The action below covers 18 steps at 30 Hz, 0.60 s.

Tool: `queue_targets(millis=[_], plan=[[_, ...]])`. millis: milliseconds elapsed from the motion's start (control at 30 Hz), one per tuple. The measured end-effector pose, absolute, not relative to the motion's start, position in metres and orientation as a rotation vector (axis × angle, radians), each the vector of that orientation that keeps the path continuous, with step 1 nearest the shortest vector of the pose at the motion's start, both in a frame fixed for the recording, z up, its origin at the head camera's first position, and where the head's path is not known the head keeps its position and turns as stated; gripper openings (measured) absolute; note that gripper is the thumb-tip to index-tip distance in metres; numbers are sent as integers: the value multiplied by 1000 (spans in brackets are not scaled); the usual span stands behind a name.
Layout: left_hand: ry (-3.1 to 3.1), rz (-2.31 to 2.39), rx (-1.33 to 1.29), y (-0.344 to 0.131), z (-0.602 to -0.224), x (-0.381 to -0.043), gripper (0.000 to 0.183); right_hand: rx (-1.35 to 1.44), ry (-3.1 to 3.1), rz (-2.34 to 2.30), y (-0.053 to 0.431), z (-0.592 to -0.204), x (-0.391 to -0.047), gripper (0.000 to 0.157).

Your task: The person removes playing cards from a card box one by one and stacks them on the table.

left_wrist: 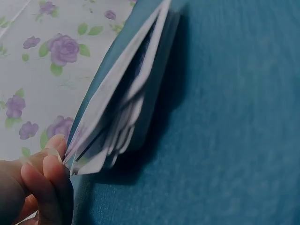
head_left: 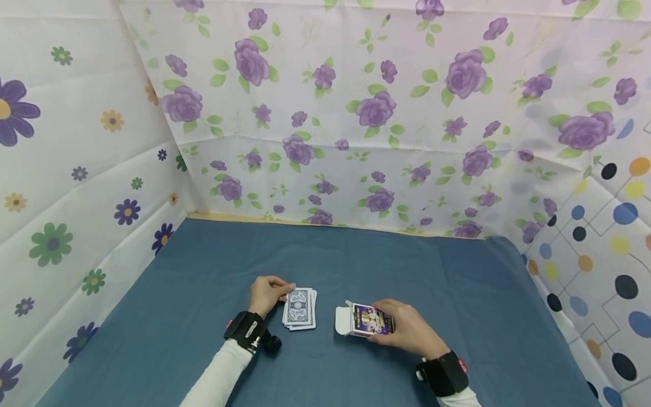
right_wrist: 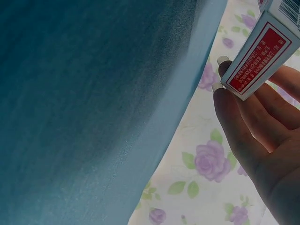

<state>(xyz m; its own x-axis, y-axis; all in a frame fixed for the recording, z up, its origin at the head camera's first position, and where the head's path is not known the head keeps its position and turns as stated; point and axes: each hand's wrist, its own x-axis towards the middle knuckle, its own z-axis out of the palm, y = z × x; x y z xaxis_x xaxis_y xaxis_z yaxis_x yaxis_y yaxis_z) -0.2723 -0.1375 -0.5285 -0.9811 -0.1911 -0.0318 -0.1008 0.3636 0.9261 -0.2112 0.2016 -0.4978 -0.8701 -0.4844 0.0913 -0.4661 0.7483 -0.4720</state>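
Observation:
A loose stack of playing cards with blue patterned backs lies on the blue cloth, its edges uneven. My left hand pinches the stack's upper left corner between thumb and fingers. In the left wrist view the top playing cards lift apart from those below, and the fingertips grip their corner. To the right, my right hand holds a purple and white card box, its white flap open toward the stack. The right wrist view shows the box's end with a red label between the fingers.
A blue cloth covers the table. Behind it hangs a white sheet with purple roses. Patterned sheets also hang on the left and right sides. Each wrist wears a black strap with a camera.

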Motion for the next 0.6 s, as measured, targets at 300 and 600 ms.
queue_targets(millis=[300,600], plan=[[-2594,-1582,263,-140,-535,-273,21,-805,2888,-775,202,-500,-210,72],[-2626,-1562,257,-138,-529,-272,21,-795,2898,-774,203,-499,-210,70]])
